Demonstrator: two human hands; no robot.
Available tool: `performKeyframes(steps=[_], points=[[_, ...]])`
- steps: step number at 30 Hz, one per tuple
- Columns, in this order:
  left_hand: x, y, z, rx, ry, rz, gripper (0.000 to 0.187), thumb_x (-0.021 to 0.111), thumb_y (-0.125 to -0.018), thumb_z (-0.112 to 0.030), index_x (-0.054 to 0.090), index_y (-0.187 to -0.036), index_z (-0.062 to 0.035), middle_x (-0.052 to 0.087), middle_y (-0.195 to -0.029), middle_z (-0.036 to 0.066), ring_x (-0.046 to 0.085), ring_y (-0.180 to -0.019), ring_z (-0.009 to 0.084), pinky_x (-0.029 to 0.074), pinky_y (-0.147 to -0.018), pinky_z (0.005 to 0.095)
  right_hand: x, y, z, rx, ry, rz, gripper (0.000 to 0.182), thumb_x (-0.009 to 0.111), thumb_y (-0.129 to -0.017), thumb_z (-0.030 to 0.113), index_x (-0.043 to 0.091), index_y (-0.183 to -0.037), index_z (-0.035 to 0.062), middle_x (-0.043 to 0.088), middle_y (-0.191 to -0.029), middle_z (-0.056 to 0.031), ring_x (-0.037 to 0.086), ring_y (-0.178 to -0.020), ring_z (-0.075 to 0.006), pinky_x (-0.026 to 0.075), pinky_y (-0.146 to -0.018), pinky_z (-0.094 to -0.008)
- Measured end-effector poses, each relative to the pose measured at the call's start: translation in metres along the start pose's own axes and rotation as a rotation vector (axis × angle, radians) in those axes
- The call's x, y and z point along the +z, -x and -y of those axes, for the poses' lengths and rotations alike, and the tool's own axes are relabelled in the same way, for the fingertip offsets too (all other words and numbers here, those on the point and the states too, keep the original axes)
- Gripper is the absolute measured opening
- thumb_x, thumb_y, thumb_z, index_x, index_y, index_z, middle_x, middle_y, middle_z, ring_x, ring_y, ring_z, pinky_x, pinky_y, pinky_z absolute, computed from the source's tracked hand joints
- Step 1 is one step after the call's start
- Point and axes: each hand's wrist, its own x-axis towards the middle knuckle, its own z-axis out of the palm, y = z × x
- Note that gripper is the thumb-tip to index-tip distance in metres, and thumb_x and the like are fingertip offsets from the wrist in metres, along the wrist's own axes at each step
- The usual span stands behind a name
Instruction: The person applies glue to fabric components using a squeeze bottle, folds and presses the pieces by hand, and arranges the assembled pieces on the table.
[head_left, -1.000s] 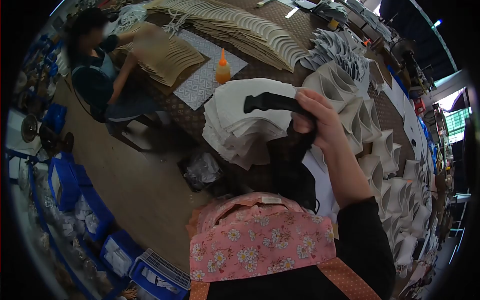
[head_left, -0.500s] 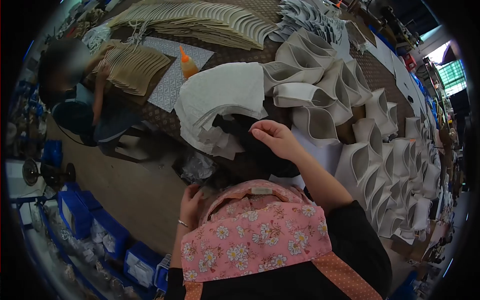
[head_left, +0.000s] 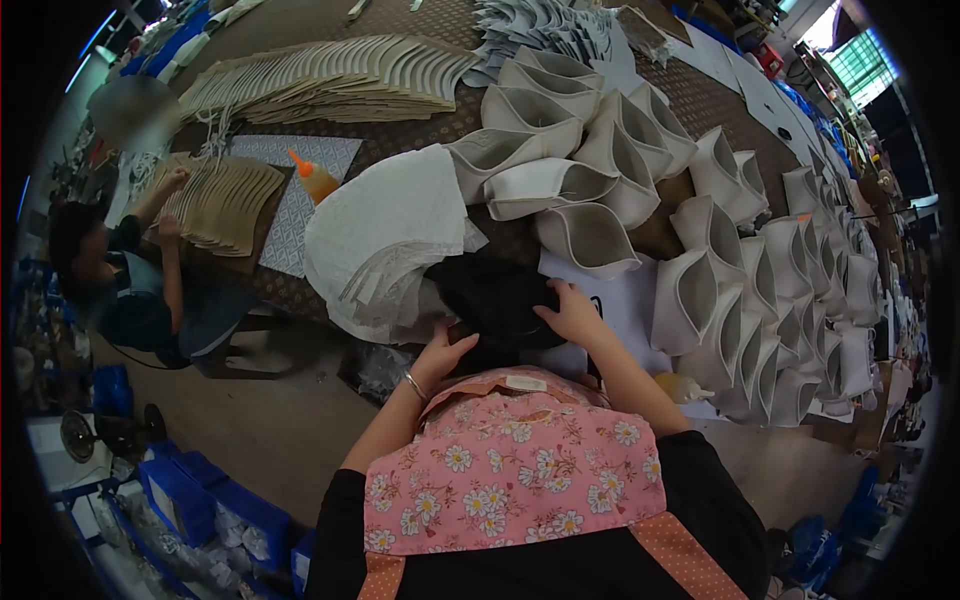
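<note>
A crumpled black cloth [head_left: 495, 300] lies at the table edge in front of my apron. My left hand [head_left: 442, 358] is at its lower left side, thumb and fingers closed on the fabric. On the opposite side, my right hand [head_left: 574, 314] grips the cloth's right edge between thumb and fingers. Parts of the fingertips are hidden in the dark folds. Just beyond my left hand, a stack of curved white fabric pieces [head_left: 385, 215] touches the cloth. Grey-white curved shells [head_left: 585, 238] with stitched edges stand to the right, beyond my right hand.
An orange-tipped bottle [head_left: 318, 182] rests on patterned paper, and another bottle [head_left: 683, 388] lies beside my right forearm. At left, another person [head_left: 125, 280] handles layered tan pieces [head_left: 228, 205]. Blue bins [head_left: 215, 510] stand at lower left. More shells [head_left: 720, 345] crowd the right.
My left hand has risen from beside the apron to the black cloth. My right hand has come down onto the cloth and closed on it. The camera view has shifted.
</note>
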Motion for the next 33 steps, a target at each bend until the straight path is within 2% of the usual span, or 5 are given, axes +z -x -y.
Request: performKeyframes(steps=[5,7,11,17,33], points=[[-0.009,-0.011,-0.011,-0.14,0.111,-0.017,0.059,0.062,-0.081,-0.022,0.032,-0.127,-0.0013,0.049,-0.106,0.008,0.047,-0.093,0.0154,0.04,-0.081,0.0272,-0.031,-0.014,-0.009,0.092,-0.327,0.077,0.038,0.068,-0.07,0.023,0.057,-0.099,0.0006,0.059,-0.091,-0.0162,0.057,-0.087,-0.0317,0.046,-0.078,-0.0375],[-0.01,-0.013,0.0,-0.126,0.122,-0.029,0.059,0.062,-0.081,-0.022,0.032,-0.127,-0.0012,0.049,-0.109,0.01,0.047,-0.096,0.0169,0.04,-0.083,0.0276,-0.057,-0.018,-0.001,-0.226,-0.28,-0.391,0.029,0.068,-0.069,0.014,0.059,-0.093,0.0011,0.057,-0.093,-0.0149,0.056,-0.087,-0.0319,0.046,-0.076,-0.0383],[-0.012,-0.021,0.021,-0.057,0.064,-0.022,0.058,0.062,-0.08,-0.018,0.033,-0.127,-0.0015,0.046,-0.119,0.012,0.044,-0.108,0.021,0.037,-0.09,0.0293,-0.097,-0.056,-0.011,-0.402,0.079,-0.753,0.032,0.067,-0.067,0.011,0.057,-0.096,0.0034,0.055,-0.094,-0.0126,0.056,-0.083,-0.0311,0.046,-0.07,-0.0367],[-0.014,-0.024,0.031,-0.01,-0.048,0.045,0.062,0.064,-0.077,-0.016,0.03,-0.126,0.0014,0.043,-0.123,0.014,0.042,-0.113,0.0224,0.034,-0.094,0.0301,-0.097,-0.099,-0.029,-0.014,0.349,-0.335,0.037,0.057,-0.069,0.003,0.047,-0.105,0.0075,0.055,-0.097,-0.0121,0.053,-0.089,-0.0333,0.043,-0.078,-0.0382],[-0.015,-0.028,0.034,-0.064,-0.148,0.099,0.063,0.064,-0.076,-0.015,0.031,-0.127,-0.0019,0.045,-0.122,0.014,0.043,-0.112,0.0236,0.036,-0.093,0.0321,-0.111,-0.114,-0.037,-0.414,0.1,-0.124,0.035,0.048,-0.069,-0.005,0.051,-0.102,0.0081,0.053,-0.097,-0.0094,0.05,-0.096,-0.0272,0.045,-0.078,-0.0346]])
